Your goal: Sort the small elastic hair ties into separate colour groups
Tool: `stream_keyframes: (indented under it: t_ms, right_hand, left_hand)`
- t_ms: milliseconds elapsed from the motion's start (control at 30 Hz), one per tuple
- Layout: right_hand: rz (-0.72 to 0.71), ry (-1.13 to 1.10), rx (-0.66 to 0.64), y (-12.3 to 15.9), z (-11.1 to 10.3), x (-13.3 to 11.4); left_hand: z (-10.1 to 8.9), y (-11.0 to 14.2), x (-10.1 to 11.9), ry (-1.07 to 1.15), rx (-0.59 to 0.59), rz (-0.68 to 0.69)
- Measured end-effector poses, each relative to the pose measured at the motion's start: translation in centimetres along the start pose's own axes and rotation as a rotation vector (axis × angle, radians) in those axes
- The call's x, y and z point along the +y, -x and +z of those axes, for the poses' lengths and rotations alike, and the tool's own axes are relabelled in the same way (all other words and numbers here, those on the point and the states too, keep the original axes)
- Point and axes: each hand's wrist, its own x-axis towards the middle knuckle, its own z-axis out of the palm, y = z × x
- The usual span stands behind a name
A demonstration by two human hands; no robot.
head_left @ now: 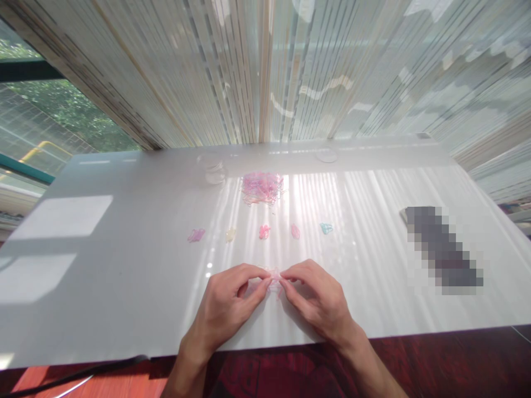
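Observation:
Close to the table's near edge, my left hand [234, 293] and my right hand [317, 296] meet fingertip to fingertip. Each pinches thumb against forefinger on thin pinkish-purple rubber bands [275, 279], and a few loose strands lie just below the fingers. How many bands each hand holds is too small to tell. Beyond the hands, a row of little band piles runs across the table: purple [196, 235], pale yellow [230, 235], red-pink [264, 231], light pink [295, 231] and teal [327, 228]. Behind them sits a larger mixed heap of bands [262, 188], mostly pink and purple.
A clear round container [214, 173] stands left of the big heap, and a clear round lid [327, 156] lies at the back. On the right is a blurred dark flat object [443, 249]. Striped curtains [261, 72] hang along the white table's [124, 276] far edge.

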Motion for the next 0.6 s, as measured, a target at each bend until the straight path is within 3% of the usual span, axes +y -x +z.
stream_keyframes:
  t_ms: [600]
  right_hand:
    - [0.001, 0.016, 0.003, 0.01, -0.13, -0.12]
  left_hand:
    - [-0.06, -0.18, 0.13, -0.006, -0.024, 0.004]
